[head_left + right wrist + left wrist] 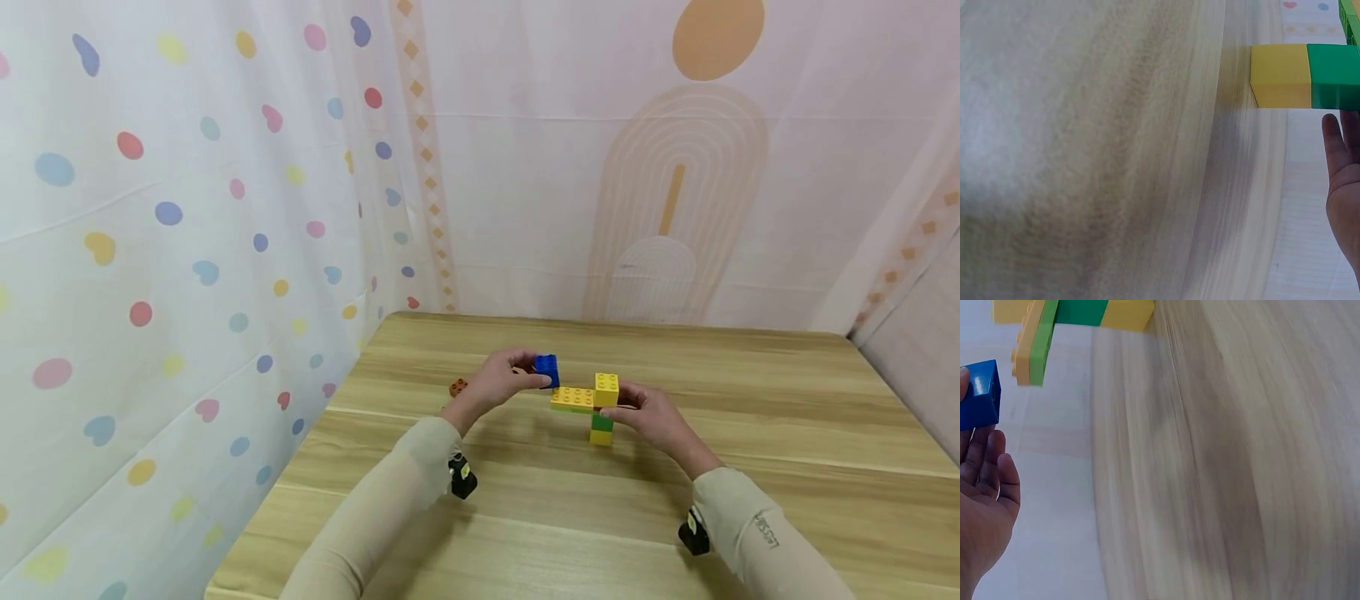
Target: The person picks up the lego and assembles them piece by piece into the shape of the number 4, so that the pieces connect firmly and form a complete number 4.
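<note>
My left hand (506, 379) pinches a blue brick (547, 371) between thumb and fingers. In the head view it overlaps the far end of a long yellow plate (573, 397), which lies on a lime green plate (1043, 350). These plates stick out to the left from a tower of toy bricks: a yellow brick (607, 389) on top, a dark green brick (602, 422) lower down and a yellow brick (601, 437) at the base. My right hand (658, 415) grips the tower's upper part from the right, its thumb in front below the top brick.
A brown brick (458, 387) lies on the wooden table (540, 517) to the left, partly behind my left wrist. Beyond the table's far edge hangs a patterned curtain (517, 208), with a dotted one (195, 275) along the left side.
</note>
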Demonstrator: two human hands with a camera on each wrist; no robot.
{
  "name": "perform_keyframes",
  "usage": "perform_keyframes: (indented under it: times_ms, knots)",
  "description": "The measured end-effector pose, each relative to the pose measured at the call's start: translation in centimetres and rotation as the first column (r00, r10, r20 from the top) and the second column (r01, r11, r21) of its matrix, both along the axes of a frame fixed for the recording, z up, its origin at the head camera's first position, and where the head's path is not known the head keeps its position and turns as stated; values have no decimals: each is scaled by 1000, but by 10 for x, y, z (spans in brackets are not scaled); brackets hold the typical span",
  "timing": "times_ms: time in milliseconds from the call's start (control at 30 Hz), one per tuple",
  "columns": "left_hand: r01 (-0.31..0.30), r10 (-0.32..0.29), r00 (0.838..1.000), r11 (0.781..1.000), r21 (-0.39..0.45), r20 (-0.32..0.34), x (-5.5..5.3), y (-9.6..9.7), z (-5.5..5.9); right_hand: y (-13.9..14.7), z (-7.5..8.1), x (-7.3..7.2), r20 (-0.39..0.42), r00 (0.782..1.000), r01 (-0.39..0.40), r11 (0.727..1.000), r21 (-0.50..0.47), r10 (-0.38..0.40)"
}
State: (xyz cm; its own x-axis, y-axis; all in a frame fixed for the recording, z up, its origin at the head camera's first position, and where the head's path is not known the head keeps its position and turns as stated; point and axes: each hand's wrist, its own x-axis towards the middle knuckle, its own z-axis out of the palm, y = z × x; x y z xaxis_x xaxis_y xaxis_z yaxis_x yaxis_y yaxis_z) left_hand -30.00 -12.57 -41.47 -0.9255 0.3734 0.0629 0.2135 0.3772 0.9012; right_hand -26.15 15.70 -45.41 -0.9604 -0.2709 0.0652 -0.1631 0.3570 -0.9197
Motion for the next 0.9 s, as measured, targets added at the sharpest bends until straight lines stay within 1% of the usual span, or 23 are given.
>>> perform_keyframes:
  times_ms: [67, 233, 533, 700, 900]
  knots:
    - [16, -16, 1000, 1000, -13, -2, 0, 4, 1, 0, 1, 1, -1, 1000, -4, 1000, 0, 4]
    - [30, -29, 999, 999, -43, 15, 2, 10, 3, 1, 0, 1, -9, 1000, -11, 1000, 2, 11]
    - [51, -53, 999, 995, -89, -12, 4, 14, 0, 0, 2, 3, 4, 1000, -6, 1000, 8, 6]
    - [54, -55, 998, 992, -113, -7, 4, 16, -1, 0, 2, 2, 3, 1000, -4, 1000, 23, 3]
    - [52, -54, 998, 990, -128, -12, 4, 16, 0, -1, 0, 0, 6, 1000, 1, 1000, 9, -1]
